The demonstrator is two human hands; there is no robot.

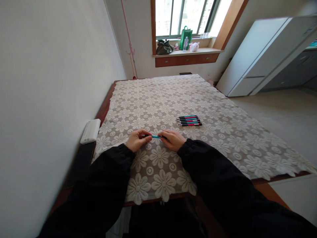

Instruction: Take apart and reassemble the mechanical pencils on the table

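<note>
Between my two hands lies a pen (155,136) with a blue middle and dark ends, held level just above the table's near part. The fingers of my left hand (138,140) pinch its left end. My right hand (172,139) grips the right end, and its fingers hide that tip. Beyond my right hand, a row of several pens (189,120) in black, red and blue rests side by side on the flowered lace tablecloth (163,185).
A white power bank-like box (90,131) sits at the table's left edge by the wall, near a dark flat object (80,163). On the far windowsill stand a green bag (185,38), a bottle (185,44) and a dark bag (164,47). A white fridge (257,56) is at the right.
</note>
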